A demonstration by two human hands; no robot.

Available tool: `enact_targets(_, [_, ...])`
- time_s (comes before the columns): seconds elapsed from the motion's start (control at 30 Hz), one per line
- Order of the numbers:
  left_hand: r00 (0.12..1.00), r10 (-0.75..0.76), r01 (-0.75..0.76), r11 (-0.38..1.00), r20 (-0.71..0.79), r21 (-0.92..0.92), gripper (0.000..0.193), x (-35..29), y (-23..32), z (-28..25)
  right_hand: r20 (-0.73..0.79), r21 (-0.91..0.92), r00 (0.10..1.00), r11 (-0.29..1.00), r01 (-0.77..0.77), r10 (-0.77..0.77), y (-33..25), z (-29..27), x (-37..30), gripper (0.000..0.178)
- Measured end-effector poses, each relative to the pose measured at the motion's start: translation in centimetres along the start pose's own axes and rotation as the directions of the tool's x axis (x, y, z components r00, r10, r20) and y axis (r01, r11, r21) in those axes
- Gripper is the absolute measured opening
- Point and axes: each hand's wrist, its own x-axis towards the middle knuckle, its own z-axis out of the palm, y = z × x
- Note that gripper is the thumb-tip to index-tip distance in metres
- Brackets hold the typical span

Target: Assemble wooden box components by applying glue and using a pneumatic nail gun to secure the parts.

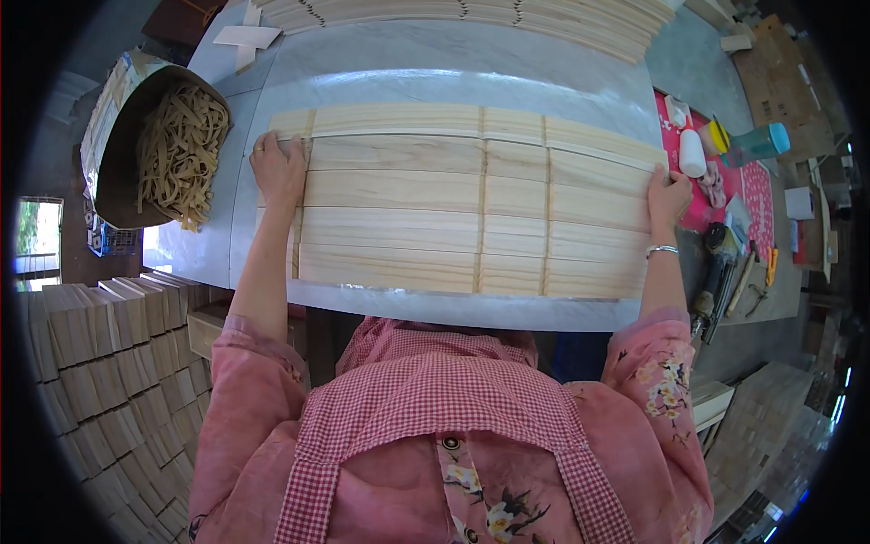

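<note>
Wood slats [399, 188] held at L/R ends, hands [279, 170] [669, 193] part-curled, w/ tabletop [544, 62] past far edge.

Bright glare across the tabletop [408, 77], curved edges, dark fisheye corners.

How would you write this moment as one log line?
wooden boards: flat on pale table | left hand: at their left end | right hand: at their right end | open box: tan strips inside

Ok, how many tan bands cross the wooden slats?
3 visible: one beside the left hand, one near the slats' middle, another a little right of it. The hands may hide more.
</note>
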Motion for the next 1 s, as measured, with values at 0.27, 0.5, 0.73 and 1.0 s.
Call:
enact_targets(0.27, [1.0,0.01,-0.01,1.0,-0.023,-0.01,0.049,-0.3,-0.1,-0.1,-0.074,-0.001,0.996,0.998,0.058,-0.057,0.5,0.7,-0.1,0.037])
enact_targets(0.5, [0.999,0.05,-0.05,0.998,-0.017,0.033,0.047,-0.2,0.0,0.1,-0.077,-0.064,0.997,0.998,0.022,-0.027,0.1,0.3,-0.2,0.036])
enact_targets(0.73, [0.999,0.043,-0.043,0.999,0.001,0.018,0.047,-0.1,0.1,-0.1,-0.008,-0.074,1.0,0.997,-0.028,0.028,-1.1,-0.7,-0.2,0.035])
enact_targets(1.0, [0.973,0.229,-0.227,0.969,-0.012,0.102,0.065,-3.9,2.8,-2.2,-0.091,-0.16,0.968,0.963,0.218,-0.234,-6.2,-0.7,-2.6,0.034])
